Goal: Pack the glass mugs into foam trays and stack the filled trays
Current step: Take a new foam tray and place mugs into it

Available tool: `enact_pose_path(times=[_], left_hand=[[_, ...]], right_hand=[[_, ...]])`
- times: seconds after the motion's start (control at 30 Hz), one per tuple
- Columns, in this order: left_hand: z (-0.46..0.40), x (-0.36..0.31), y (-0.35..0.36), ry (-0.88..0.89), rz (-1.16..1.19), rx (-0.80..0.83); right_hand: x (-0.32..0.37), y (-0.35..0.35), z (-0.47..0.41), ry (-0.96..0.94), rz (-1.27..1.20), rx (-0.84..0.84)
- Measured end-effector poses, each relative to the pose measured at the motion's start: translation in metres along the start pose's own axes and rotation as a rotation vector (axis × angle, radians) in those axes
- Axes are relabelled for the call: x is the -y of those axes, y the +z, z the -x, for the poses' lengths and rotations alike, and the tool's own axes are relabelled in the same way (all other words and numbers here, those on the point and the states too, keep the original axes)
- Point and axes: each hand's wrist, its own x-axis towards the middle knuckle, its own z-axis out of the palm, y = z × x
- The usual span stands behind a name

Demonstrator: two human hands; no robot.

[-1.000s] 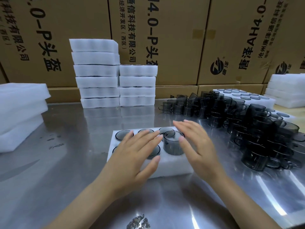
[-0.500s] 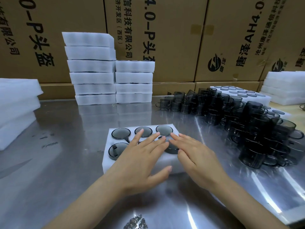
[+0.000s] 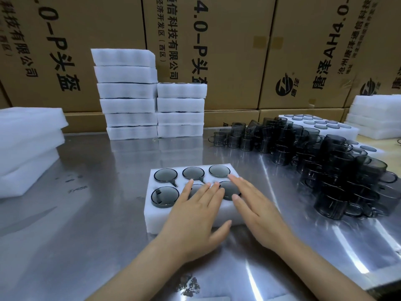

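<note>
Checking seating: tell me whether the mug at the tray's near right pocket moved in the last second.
Yes. The mug went down into the foam tray; it stood proud before, now sits flush under the right hand.

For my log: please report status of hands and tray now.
Both hands, left and right, open, flat on foam tray. All six pockets hold mugs. Nothing in the way.

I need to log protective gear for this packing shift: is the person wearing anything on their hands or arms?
Nothing is visible. The left hand and right hand are both bare: no gloves, rings, watch or wristbands. Both forearms are uncovered up to the bottom edge of the picture, with no sleeve in view. The fingers have short, unpainted nails.
</note>
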Motion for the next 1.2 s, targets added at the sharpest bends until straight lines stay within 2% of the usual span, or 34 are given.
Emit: enact_pose_path(times=[0.13, 0.23, 0.3, 0.37, 0.4, 0.47, 0.5, 0.6, 0.7, 0.77, 0.83, 0.9, 1.03, 1.1, 1.2], left_hand=[[0.011, 0.000, -0.002, -0.111, 0.108, -0.150], [0.029, 0.025, -0.006, -0.387, 0.314, -0.283], [0.038, 0.049, -0.004, -0.679, 0.496, -0.211], [0.038, 0.063, -0.003, -0.940, 0.914, -0.067], [0.038, 0.065, -0.002, -0.971, 1.097, -0.038], [0.036, 0.060, 0.001, -0.895, 1.173, -0.006], [0.034, 0.059, 0.002, -0.890, 1.173, -0.042], [0.023, 0.058, -0.003, -0.943, 1.371, -0.216], [0.004, 0.066, -0.006, -1.020, 1.547, -0.320], [-0.012, 0.069, -0.007, -1.013, 1.705, -0.408], [-0.032, 0.070, -0.006, -0.998, 1.847, -0.504], [-0.051, 0.070, -0.004, -0.986, 1.897, -0.592], [-0.081, 0.079, 0.004, -0.923, 1.798, -0.675], [-0.092, 0.090, 0.009, -0.876, 1.761, -0.659], [-0.106, 0.111, 0.022, -0.832, 1.671, -0.541]], right_hand=[[-0.007, -0.009, 0.004, 0.207, -0.166, -0.110], [-0.013, -0.013, 0.011, 0.343, -0.203, -0.037], [-0.011, -0.010, 0.012, 0.370, -0.197, 0.052], [-0.002, -0.007, 0.009, 0.388, -0.295, 0.099], [0.004, -0.006, 0.007, 0.415, -0.369, 0.106], [0.012, -0.006, 0.002, 0.502, -0.495, 0.102], [0.014, -0.007, 0.001, 0.540, -0.548, 0.097], [0.017, -0.008, -0.005, 0.623, -0.694, 0.056], [0.024, -0.009, -0.022, 0.608, -1.046, 0.064], [0.033, -0.009, -0.040, 0.571, -1.344, -0.019], [0.043, -0.008, -0.062, 0.507, -1.503, -0.106], [0.052, -0.003, -0.085, 0.473, -1.557, -0.082], [0.058, 0.014, -0.128, 0.540, -1.501, 0.054], [0.054, 0.022, -0.152, 0.631, -1.476, -0.003], [0.047, 0.024, -0.195, 0.745, -1.476, -0.080]])
